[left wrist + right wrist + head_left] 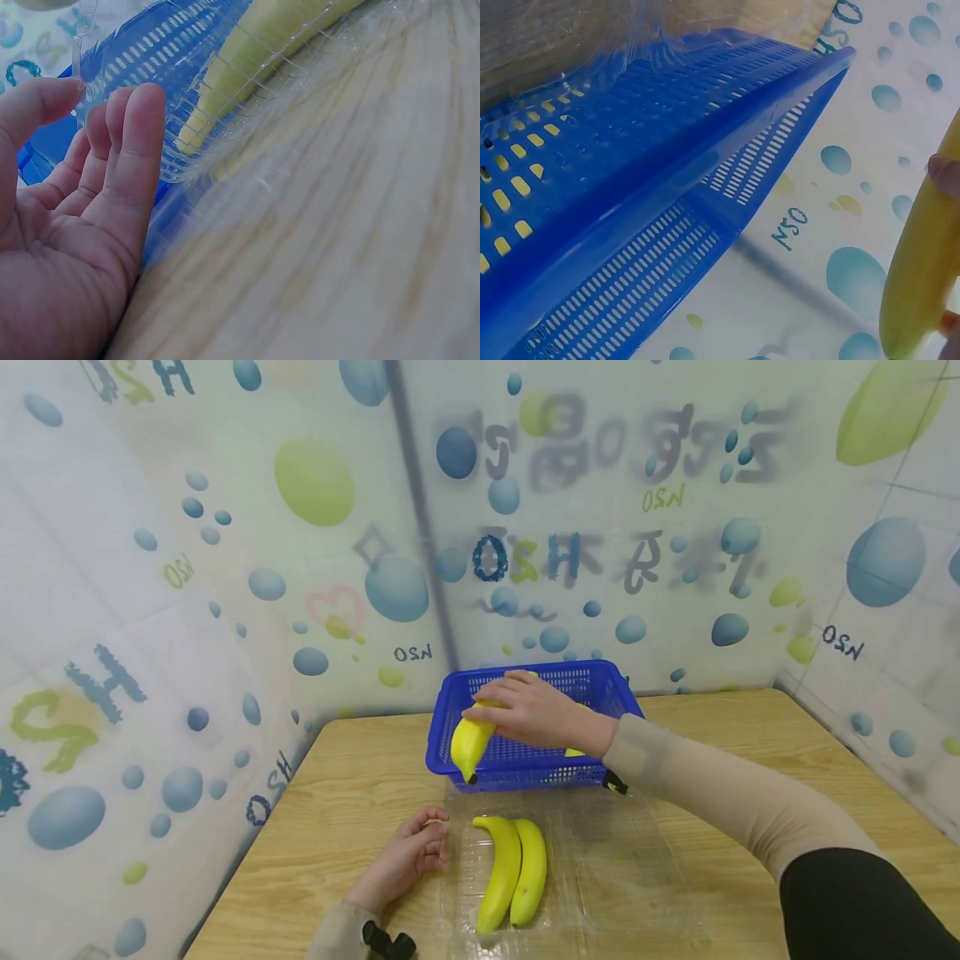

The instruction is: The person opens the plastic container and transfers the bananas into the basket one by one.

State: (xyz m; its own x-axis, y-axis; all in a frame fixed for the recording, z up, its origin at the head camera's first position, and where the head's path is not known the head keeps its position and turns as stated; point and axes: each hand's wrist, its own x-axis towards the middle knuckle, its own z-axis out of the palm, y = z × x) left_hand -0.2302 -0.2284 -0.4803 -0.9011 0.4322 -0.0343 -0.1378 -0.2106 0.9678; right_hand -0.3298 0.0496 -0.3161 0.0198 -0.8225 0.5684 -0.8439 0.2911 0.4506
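My right hand [534, 710] grips a yellow banana [472, 743] over the near left part of a blue plastic basket [495, 777]. The banana tilts with its dark tip down. In the right wrist view, fingertips [945, 176] press on the banana [915, 277]. My left hand [405, 856], fingers loosely bent, is at the left edge of a clear plastic clamshell box [562, 902]. Its fingertips are right at the clear rim in the left wrist view. Two bananas [498, 877] lie side by side in the box's left half.
More yellow fruit [573, 752] shows inside the basket, mostly hidden by my right arm. The basket stands at the back of the wooden table [360, 777], close to a patterned curtain [337, 552]. The box's other clear half [637, 877] spreads to the right.
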